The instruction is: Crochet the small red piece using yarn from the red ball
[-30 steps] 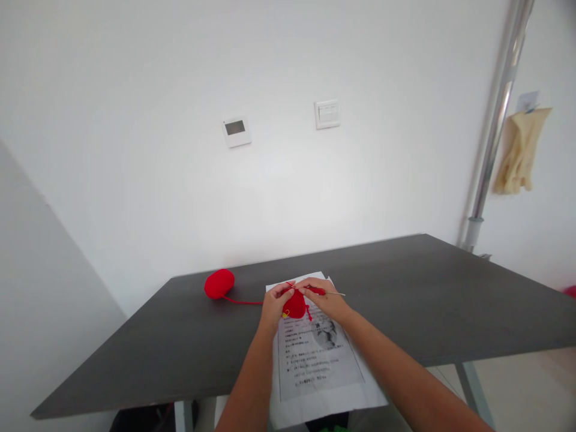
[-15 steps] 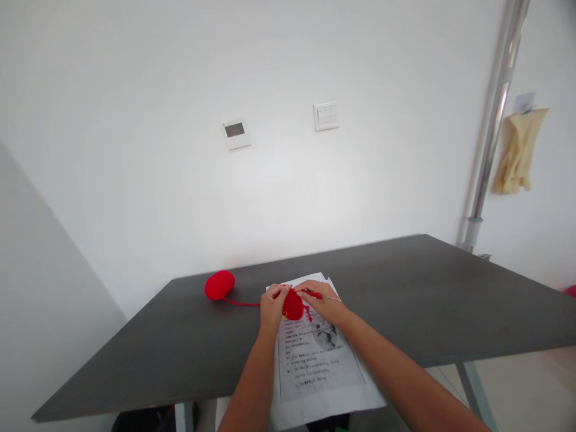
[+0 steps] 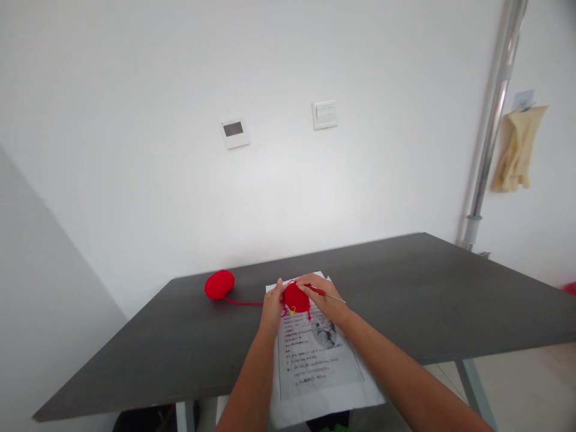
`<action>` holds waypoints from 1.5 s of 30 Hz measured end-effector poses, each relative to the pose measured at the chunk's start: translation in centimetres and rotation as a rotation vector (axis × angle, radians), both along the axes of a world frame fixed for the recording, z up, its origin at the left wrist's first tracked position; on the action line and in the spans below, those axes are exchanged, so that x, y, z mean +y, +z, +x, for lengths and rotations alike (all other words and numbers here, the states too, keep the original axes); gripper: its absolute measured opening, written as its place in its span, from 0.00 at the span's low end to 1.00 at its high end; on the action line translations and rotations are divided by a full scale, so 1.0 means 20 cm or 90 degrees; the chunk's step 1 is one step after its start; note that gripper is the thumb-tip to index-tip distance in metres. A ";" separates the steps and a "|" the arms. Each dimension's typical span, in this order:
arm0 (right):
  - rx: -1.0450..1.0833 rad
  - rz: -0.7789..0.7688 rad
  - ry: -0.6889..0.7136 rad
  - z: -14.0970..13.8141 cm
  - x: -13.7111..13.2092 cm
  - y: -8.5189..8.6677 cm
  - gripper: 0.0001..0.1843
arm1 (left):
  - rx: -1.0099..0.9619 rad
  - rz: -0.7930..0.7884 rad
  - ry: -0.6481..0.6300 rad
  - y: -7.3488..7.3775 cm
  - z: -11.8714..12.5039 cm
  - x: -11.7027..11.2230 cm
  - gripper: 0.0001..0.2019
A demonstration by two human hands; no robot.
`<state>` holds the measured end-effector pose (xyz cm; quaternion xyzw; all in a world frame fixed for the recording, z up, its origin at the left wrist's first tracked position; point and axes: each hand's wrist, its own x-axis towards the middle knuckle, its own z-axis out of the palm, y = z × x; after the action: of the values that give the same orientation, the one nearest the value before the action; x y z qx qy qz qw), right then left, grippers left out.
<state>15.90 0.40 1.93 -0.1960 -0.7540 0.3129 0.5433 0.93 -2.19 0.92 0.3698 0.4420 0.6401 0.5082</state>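
Note:
A round red crochet piece (image 3: pixel 297 298) is pinched at its left edge by my left hand (image 3: pixel 272 305). A small yellow stitch marker (image 3: pixel 292 310) hangs at its lower edge, and a short red yarn tail dangles at the right. My right hand (image 3: pixel 321 297) is closed around a crochet hook (image 3: pixel 317 291) with a red grip; its thin metal shaft sticks out to the right over the hand. The working tip is hidden at the top of the piece. From my left hand, red yarn (image 3: pixel 245 303) runs left to a red yarn ball (image 3: pixel 219 284).
Printed paper sheets (image 3: pixel 324 378) lie under my hands and hang over the near edge of the dark table (image 3: pixel 180 348). A white wall with a switch (image 3: pixel 324 114) and a thermostat (image 3: pixel 234 133) rises behind. Pale gloves (image 3: pixel 519 150) hang beside a metal pole (image 3: pixel 490 132).
The crochet piece has turned and shifted slightly right, so more of its face and the yellow marker show. My left fingers have moved to its left side; the yarn ball stays put.

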 end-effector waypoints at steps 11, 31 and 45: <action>0.058 -0.238 0.166 -0.01 -0.02 0.04 0.11 | -0.033 -0.099 -0.052 0.06 0.00 -0.05 0.26; 0.028 -0.013 0.042 0.01 0.00 0.01 0.08 | 0.048 -0.007 -0.081 0.06 -0.02 -0.06 0.21; 0.014 -0.067 0.066 0.06 0.00 0.06 0.09 | 0.000 -0.027 -0.078 0.05 -0.09 -0.06 0.22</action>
<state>17.01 0.45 3.05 -0.1815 -0.7396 0.3824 0.5233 -0.78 -3.31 2.00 0.3853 0.4321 0.5979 0.5544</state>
